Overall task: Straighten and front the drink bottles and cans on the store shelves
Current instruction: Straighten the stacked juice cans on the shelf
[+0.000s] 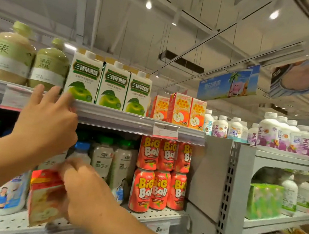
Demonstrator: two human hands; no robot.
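My right hand [84, 192] grips a red and orange apple juice carton [45, 198] in front of the lower shelf, tilted and blurred. My left hand [47, 121] is raised with its fingers resting on the front rail of the top shelf [130, 118], just below a green apple vinegar carton [83, 81]; it holds nothing. On the top shelf stand three green apple cartons, then matching orange apple juice cartons [186, 111] to their right. Round green tea bottles [49, 67] stand at the left.
Red Big Ball cans [151, 174] are stacked two high on the lower shelf [159, 214], beside coconut water bottles [102, 157]. White and purple milk bottles [283, 134] fill the neighbouring grey shelf unit on the right. Banners hang from the ceiling.
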